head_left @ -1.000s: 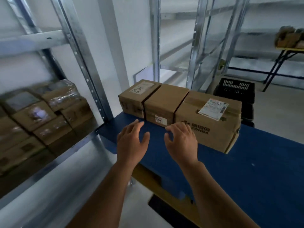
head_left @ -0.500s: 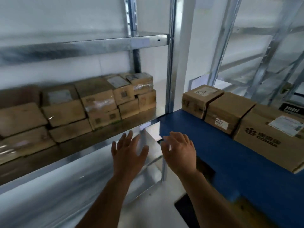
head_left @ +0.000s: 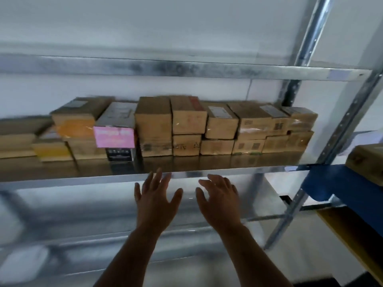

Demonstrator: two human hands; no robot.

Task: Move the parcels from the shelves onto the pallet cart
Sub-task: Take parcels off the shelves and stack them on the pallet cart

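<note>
Several brown cardboard parcels (head_left: pixel 187 125) stand stacked in two layers along the back of a metal shelf (head_left: pixel 207 169). Among them is a box with a pink label (head_left: pixel 114 136). My left hand (head_left: pixel 156 200) and my right hand (head_left: pixel 219 198) are raised side by side just below the shelf's front edge, fingers spread, holding nothing and touching no parcel. The blue deck of the pallet cart (head_left: pixel 339 185) shows at the right edge, with part of a cardboard parcel (head_left: pixel 366 162) on it.
A perforated steel upright (head_left: pixel 323 154) slants between the shelf and the cart. Another steel shelf beam (head_left: pixel 186 68) runs overhead. A lower shelf level lies blurred beneath my hands. White wall is behind the parcels.
My view has swung left from the cart to the shelf. Both hands stayed empty and moved from the cart's parcels to the front of the shelf.
</note>
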